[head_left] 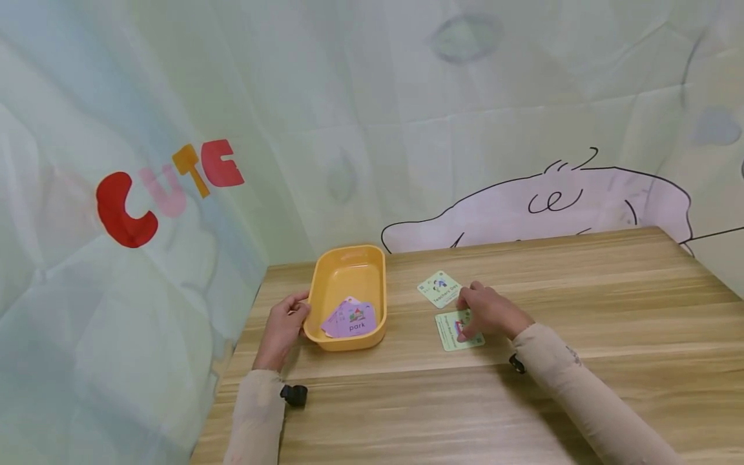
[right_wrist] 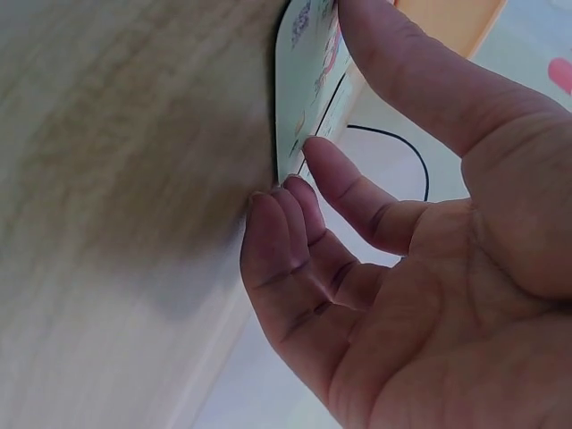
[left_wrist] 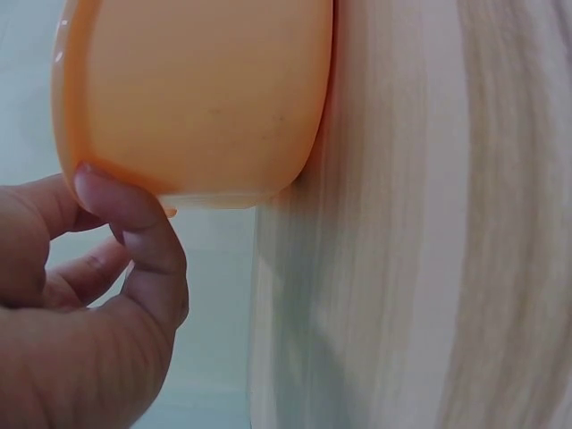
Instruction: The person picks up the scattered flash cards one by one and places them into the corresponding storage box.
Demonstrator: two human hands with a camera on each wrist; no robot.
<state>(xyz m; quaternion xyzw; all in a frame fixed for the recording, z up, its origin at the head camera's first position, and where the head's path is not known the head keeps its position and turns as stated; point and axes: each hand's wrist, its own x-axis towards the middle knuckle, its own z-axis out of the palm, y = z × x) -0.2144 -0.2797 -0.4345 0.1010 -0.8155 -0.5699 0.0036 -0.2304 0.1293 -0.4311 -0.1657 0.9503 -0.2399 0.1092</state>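
My left hand (head_left: 283, 327) holds the left rim of a yellow plastic tray (head_left: 380, 278); the left wrist view shows thumb and fingers pinching the tray's edge (left_wrist: 206, 98). Inside the tray's near end lie purple picture cards, the top one a "park" card (head_left: 360, 320). My right hand (head_left: 491, 311) reaches over a green picture card (head_left: 446, 330) on the table, its thumb over the card's face. In the right wrist view the other fingertips bend toward that card's edge (right_wrist: 290, 107). Just behind it lies a green "Teachers Day" card (head_left: 438, 288).
The wood-grain table (head_left: 407, 413) meets a printed cloth backdrop (head_left: 349, 161) at its back and left edges. The tray stands near the table's back left corner. A black strap device (head_left: 295, 395) sits on the left wrist.
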